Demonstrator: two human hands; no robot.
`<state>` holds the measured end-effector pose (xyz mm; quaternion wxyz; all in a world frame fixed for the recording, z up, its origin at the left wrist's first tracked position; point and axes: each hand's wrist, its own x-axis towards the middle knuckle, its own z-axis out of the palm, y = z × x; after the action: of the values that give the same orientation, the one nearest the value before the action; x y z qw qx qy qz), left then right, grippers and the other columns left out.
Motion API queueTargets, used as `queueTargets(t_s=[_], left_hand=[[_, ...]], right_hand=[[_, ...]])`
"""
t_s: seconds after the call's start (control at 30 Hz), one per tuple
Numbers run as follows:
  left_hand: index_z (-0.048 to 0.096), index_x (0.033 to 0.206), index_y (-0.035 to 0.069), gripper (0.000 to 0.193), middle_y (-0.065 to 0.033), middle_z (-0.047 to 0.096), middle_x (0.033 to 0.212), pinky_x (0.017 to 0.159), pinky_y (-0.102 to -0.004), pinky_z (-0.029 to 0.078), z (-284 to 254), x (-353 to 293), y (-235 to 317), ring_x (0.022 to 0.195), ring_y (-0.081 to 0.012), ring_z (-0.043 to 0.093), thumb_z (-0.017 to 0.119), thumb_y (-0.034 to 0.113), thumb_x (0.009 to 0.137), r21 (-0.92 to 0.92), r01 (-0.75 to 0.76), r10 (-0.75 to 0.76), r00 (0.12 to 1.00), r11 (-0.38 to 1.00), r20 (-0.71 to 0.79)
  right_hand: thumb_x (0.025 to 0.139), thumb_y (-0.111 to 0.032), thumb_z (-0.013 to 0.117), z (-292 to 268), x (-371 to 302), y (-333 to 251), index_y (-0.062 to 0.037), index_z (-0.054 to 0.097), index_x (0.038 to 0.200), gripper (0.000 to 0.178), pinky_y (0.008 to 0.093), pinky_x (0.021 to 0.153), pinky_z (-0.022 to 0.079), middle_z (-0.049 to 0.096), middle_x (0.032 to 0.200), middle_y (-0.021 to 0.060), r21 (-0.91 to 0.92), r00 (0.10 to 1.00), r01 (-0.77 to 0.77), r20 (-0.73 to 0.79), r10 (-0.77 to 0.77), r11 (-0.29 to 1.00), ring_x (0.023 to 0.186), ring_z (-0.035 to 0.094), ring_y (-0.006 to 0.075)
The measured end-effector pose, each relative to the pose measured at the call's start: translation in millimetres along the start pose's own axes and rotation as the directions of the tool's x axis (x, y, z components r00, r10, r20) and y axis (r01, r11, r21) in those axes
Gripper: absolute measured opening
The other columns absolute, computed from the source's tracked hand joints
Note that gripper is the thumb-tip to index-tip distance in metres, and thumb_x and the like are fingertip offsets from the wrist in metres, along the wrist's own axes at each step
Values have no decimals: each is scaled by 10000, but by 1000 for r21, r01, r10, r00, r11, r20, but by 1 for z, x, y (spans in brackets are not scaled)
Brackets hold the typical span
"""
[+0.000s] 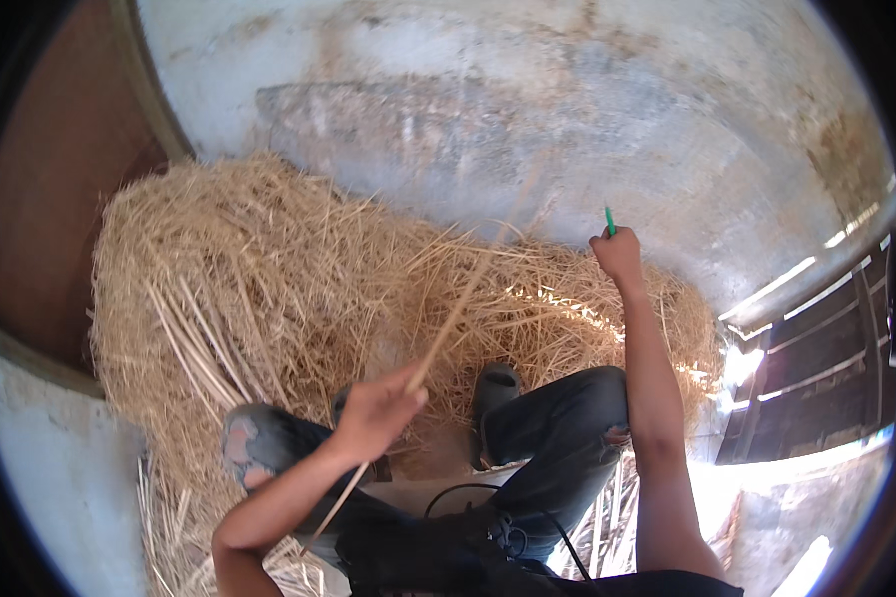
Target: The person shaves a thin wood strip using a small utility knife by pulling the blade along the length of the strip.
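My left hand is closed round a long pale stalk in front of my knees. The stalk slants from low by my left thigh up toward the wall, and its far end is blurred. Stretched forward on the right, my right hand makes a fist around a slim green object. Only its narrow upper end shows above the fist, so its kind is unclear. The right hand is over the far edge of the straw, apart from the stalk. Loose dry straw is heaped before me.
Thicker cut stalks lie on the straw at left, and more stalks lie beside my right thigh. A stained, pale wall rises behind the heap. A brown panel is at far left, dark slatted boards at right.
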<state>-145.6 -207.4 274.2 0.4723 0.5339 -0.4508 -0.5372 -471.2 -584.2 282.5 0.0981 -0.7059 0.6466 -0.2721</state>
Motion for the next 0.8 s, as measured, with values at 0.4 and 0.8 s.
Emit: queueTargets(t_s=[0.4,0.8], left_hand=[[509,1514,30,437,25,435,590,416,-217,323,-18,28,26,439,-59,392,496,196,1110,-358,-156,97,979,921,-179],[469,1550,33,498,57,498,600,443,-214,323,-11,31,13,453,-27,410,592,112,1074,-331,-157,61,957,930,-284]], right_hand=[[796,-213,756,-19,-127,-194,-6,681,858,229,453,676,539,671,737,188,248,761,439,408,-504,864,697,676,370],[785,-164,706,29,-180,-203,-28,707,770,136,523,689,574,675,707,202,219,524,682,518,-676,698,714,694,418]])
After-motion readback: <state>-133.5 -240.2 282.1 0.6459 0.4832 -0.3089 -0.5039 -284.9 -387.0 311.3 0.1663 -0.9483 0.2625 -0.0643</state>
